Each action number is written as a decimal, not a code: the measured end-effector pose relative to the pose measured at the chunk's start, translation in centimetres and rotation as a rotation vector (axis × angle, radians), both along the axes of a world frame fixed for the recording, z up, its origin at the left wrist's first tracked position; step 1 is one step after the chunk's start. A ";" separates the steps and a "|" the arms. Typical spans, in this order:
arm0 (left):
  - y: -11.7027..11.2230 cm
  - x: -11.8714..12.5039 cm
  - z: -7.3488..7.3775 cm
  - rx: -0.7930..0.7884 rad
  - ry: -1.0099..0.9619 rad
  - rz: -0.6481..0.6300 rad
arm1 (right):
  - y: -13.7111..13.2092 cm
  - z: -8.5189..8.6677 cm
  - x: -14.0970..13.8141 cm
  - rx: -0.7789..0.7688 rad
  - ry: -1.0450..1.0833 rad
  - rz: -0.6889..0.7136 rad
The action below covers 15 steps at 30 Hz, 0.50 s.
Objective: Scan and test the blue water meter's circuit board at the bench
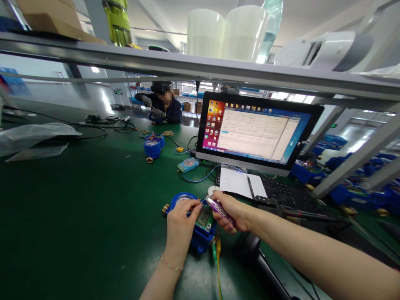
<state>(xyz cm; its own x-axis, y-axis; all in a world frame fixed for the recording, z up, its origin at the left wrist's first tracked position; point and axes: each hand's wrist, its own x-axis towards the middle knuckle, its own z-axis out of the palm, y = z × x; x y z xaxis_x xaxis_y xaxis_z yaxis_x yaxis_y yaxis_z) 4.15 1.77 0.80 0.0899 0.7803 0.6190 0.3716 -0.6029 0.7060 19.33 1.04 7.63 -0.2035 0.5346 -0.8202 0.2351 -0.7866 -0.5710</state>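
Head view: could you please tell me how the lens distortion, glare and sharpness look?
Head view: wide-angle lens bows the shelf rail; monitor screen is bright and washed out; left hand and right hand on the blue meter are sharp; the far hall is overexposed.

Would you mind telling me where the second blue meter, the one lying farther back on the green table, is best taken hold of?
I would grip the far blue meter around its round body, coming from above. It lies flat with its dial face up, nothing rests on it, and open green table lies on its near and left sides. The small brass fitting at its near end looks too short for a secure hold, and cables run off to its right.
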 end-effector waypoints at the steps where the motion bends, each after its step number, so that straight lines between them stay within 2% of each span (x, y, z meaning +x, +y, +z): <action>1: 0.0 0.0 0.0 0.001 0.001 0.002 | 0.0 0.0 0.0 0.002 0.002 -0.005; 15: -0.1 -0.1 -0.1 -0.010 0.019 0.003 | -0.3 -0.2 0.0 0.019 0.030 -0.056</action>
<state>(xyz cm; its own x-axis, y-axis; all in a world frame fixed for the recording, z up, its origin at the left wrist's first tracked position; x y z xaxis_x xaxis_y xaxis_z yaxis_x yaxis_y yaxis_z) 4.03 1.63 0.68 0.0997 0.7868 0.6091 0.3868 -0.5946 0.7049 19.29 0.78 7.45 -0.1968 0.5612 -0.8039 0.1733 -0.7872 -0.5919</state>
